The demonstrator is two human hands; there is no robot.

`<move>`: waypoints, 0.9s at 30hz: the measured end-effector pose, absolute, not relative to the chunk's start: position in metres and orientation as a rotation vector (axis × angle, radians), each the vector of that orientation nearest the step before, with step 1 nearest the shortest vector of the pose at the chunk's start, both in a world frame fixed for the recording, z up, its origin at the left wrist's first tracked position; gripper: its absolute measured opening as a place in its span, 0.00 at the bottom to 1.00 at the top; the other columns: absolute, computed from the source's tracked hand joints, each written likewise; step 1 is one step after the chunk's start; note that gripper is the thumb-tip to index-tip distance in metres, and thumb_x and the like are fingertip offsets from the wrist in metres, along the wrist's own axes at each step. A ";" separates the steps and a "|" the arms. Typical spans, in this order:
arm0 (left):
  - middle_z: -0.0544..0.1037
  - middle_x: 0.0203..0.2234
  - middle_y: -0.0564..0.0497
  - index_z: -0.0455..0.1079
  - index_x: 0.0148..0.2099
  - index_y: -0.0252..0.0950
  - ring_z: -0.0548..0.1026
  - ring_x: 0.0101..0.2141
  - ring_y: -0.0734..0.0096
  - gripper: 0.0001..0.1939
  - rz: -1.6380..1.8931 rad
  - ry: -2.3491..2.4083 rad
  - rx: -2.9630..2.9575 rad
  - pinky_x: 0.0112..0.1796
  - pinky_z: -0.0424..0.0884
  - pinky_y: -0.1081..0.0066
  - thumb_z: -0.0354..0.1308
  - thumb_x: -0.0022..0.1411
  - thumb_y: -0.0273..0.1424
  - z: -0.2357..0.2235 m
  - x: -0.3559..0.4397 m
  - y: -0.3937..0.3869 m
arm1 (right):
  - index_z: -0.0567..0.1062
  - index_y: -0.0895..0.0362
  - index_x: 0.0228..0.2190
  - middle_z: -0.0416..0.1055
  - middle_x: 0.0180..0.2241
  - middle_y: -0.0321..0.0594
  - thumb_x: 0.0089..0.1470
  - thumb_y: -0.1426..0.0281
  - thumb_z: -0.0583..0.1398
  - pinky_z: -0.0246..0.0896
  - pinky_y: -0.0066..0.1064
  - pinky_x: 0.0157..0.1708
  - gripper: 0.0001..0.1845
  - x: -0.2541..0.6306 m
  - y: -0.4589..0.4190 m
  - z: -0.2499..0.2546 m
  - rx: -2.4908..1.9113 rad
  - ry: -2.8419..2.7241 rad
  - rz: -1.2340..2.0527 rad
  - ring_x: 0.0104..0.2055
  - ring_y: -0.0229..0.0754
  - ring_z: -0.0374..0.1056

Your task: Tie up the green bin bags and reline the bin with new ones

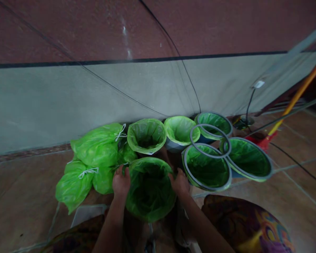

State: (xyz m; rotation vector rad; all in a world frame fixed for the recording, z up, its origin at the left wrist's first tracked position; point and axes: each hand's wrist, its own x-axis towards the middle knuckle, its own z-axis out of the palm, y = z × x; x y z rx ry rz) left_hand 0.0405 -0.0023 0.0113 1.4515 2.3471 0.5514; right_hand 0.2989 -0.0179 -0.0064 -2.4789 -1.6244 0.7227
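Between my hands stands a bin lined with a green bin bag [151,214], its edge folded over the rim. My left hand [121,183] closes on the bag at the left rim, thumb toward the opening. My right hand [180,183] does the same on the right rim, with its thumb at the inner edge. Behind stand two more bins with green liners, the left lined bin [137,144] and the pale grey lined bin [173,144]. Nearest my right hand is a lined bin with a grey ring [185,163] around its top.
Tied green bags [94,147] lie in a heap at left. A loose grey ring [191,135] rests across the right-hand bins, among them another ringed bin [270,170]. A red dustpan [264,142] with an orange handle and a black cable [300,165] lie farther right.
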 end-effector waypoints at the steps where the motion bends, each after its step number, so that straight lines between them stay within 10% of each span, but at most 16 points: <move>1: 0.75 0.54 0.37 0.68 0.58 0.29 0.72 0.54 0.58 0.23 0.546 2.342 1.460 0.54 0.68 0.62 0.44 0.68 0.35 0.012 0.043 0.004 | 0.65 0.67 0.58 0.71 0.53 0.58 0.62 0.60 0.53 0.60 0.38 0.52 0.29 0.299 -0.009 -0.003 -2.416 -1.638 0.643 0.55 0.53 0.67; 18: 0.81 0.42 0.37 0.67 0.56 0.33 0.78 0.46 0.54 0.20 -0.217 2.171 1.611 0.43 0.71 0.63 0.52 0.64 0.35 -0.009 0.052 0.014 | 0.67 0.59 0.52 0.76 0.44 0.48 0.63 0.69 0.53 0.60 0.30 0.40 0.17 0.283 0.056 -0.030 -2.090 -2.318 0.882 0.45 0.45 0.73; 23: 0.76 0.51 0.34 0.53 0.67 0.31 0.74 0.52 0.49 0.42 -0.094 2.191 1.514 0.46 0.70 0.60 0.61 0.55 0.42 0.008 0.046 0.011 | 0.63 0.61 0.58 0.72 0.51 0.52 0.59 0.61 0.58 0.60 0.33 0.49 0.29 0.282 0.052 -0.017 -2.012 -2.246 0.778 0.53 0.48 0.69; 27: 0.72 0.56 0.33 0.57 0.65 0.27 0.71 0.56 0.51 0.37 0.132 2.264 1.544 0.51 0.68 0.61 0.52 0.62 0.48 0.017 0.046 0.010 | 0.66 0.60 0.58 0.70 0.55 0.50 0.63 0.59 0.51 0.56 0.35 0.55 0.27 0.270 0.061 0.000 -1.865 -2.228 0.653 0.57 0.48 0.64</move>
